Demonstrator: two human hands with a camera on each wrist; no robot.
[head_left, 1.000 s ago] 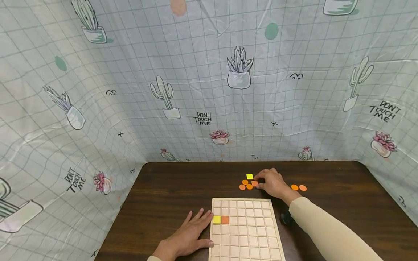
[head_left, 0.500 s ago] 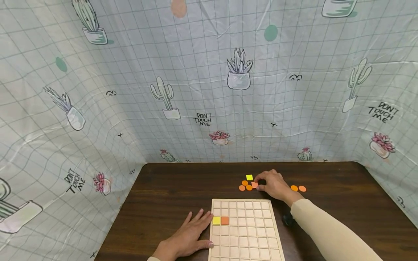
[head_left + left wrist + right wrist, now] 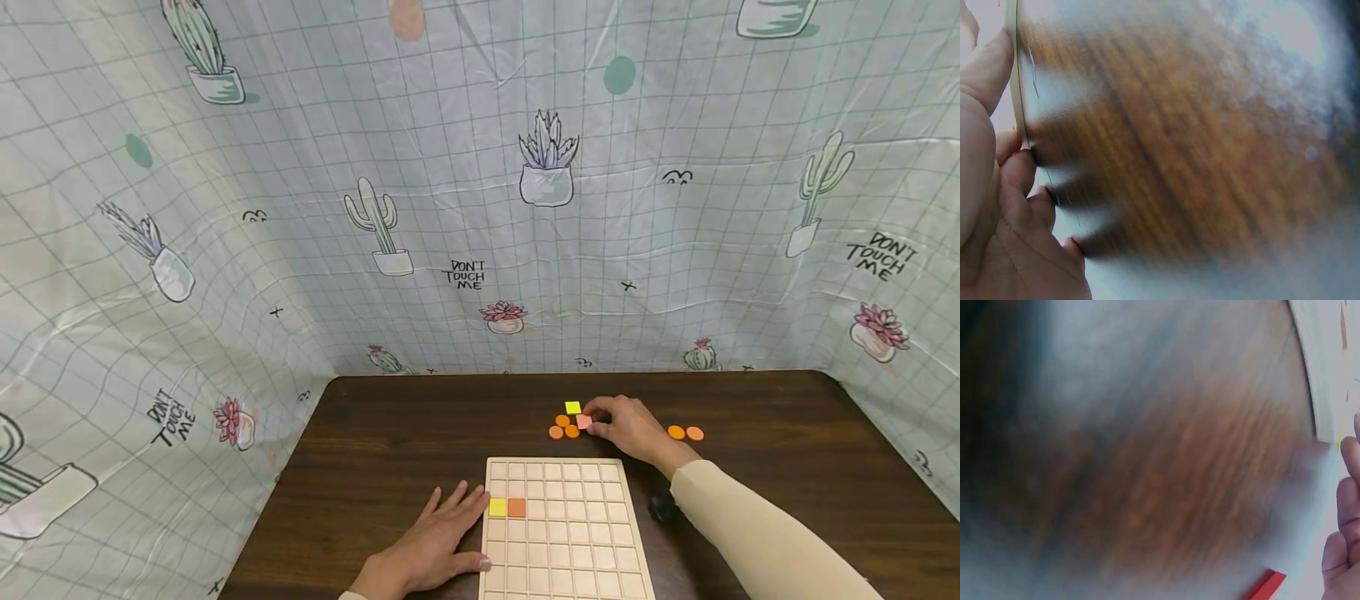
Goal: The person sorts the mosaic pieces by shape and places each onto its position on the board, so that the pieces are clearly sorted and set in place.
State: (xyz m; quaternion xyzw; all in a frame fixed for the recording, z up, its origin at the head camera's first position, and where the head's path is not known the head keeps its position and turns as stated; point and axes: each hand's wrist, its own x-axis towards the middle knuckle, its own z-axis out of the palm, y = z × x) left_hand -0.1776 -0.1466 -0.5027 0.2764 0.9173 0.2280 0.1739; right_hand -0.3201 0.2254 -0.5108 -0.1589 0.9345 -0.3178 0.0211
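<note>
My left hand (image 3: 438, 537) lies flat with spread fingers on the table at the left edge of a pale wooden grid board (image 3: 555, 533). Its thumb and a fingertip meet the board's side, as the left wrist view shows the hand (image 3: 1016, 219) along the edge. On the board, a yellow square tile (image 3: 498, 507) and an orange square tile (image 3: 517, 507) sit side by side in one row. Beyond the board my right hand (image 3: 630, 423) pinches a light orange square tile (image 3: 584, 422) between thumb and fingers. In the right wrist view only some fingers (image 3: 1349, 506) show.
Several orange round pieces (image 3: 562, 422) and a yellow square tile (image 3: 573, 407) lie left of the right hand. Two more orange discs (image 3: 677, 432) lie to its right. A black object (image 3: 663, 507) is partly hidden by the right sleeve. A patterned curtain (image 3: 480, 208) closes off the table's back.
The right thumb and fingers have closed on the light orange square tile, which has turned and shifted slightly. The left hand and board stay as they were.
</note>
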